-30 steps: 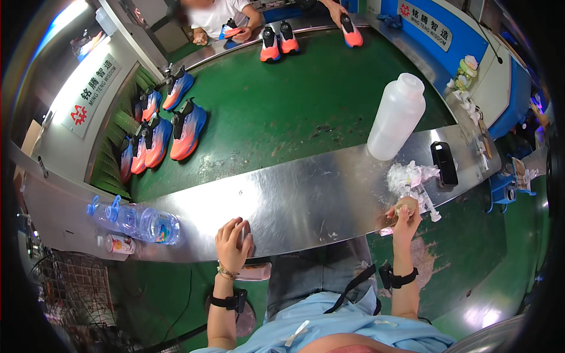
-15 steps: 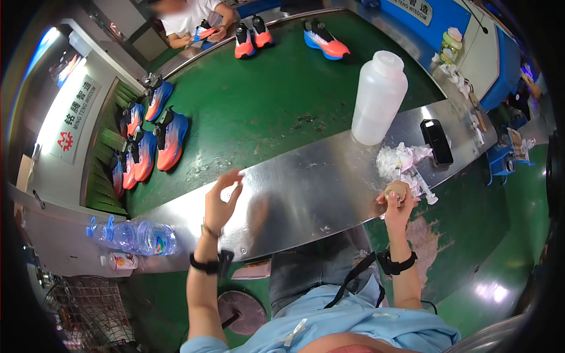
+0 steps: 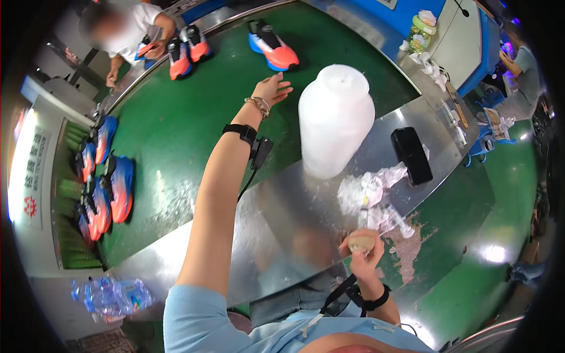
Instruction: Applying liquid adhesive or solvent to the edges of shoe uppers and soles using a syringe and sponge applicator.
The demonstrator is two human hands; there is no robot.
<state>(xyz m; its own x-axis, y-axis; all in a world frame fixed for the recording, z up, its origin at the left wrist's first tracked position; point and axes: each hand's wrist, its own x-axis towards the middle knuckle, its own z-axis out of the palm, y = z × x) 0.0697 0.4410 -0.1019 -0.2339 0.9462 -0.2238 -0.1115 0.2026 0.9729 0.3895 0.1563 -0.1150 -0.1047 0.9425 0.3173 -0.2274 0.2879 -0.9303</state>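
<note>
My left hand (image 3: pixel 272 89) is stretched far over the green belt, its fingers apart and nothing in them. The fingertips are just short of an orange and blue running shoe (image 3: pixel 279 54) with a black collar, or overlap its near edge in view. My right hand (image 3: pixel 367 262) stays low by the metal edge, fingers closed round a small beige lump (image 3: pixel 360 243), perhaps a sponge or eraser block. Beside it on the steel ledge (image 3: pixel 265 235) lie a crumpled white wad (image 3: pixel 356 194) and a syringe-like white tube (image 3: pixel 402 226).
A big white plastic bottle (image 3: pixel 336 120) stands between my hands. A black phone (image 3: pixel 411 155) lies to its right. Several shoes (image 3: pixel 121 188) line the belt's left side. Across the belt a co-worker (image 3: pixel 132 29) handles a shoe. Water bottles (image 3: pixel 112 296) lie at lower left.
My left hand has moved from above the ledge far forward and right, toward the lone shoe. My right hand keeps the beige lump. The whole view has shifted.
</note>
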